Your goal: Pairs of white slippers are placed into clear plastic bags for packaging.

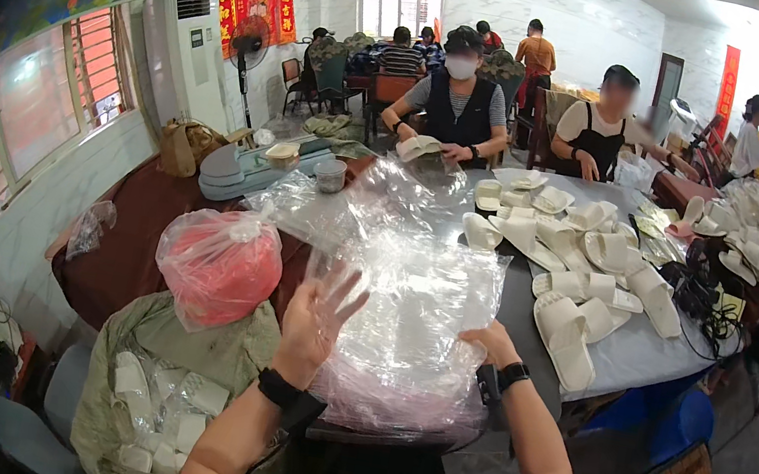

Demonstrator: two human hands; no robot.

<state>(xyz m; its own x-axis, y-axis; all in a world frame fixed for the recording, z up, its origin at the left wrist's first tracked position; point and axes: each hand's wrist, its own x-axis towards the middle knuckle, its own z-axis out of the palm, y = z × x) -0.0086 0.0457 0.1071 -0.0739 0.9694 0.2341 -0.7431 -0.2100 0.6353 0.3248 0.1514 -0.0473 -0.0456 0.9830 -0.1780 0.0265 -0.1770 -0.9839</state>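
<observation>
A thick stack of clear plastic bags lies on the table right in front of me, its lower edge looking pinkish. My left hand is raised over the stack's left side, fingers spread, with nothing in it. At the right edge, my right hand is closed, thumb and fingers pinching the side of a clear plastic bag. Glare on the film hides how many layers it holds. White slippers lie in a loose pile on the table to the right of that hand.
A tied bag of pink material sits left of the stack. Below it, an open green sack holds wrapped slippers. Across the table, one person handles a slipper; another sits beside them. Black cables lie at the right.
</observation>
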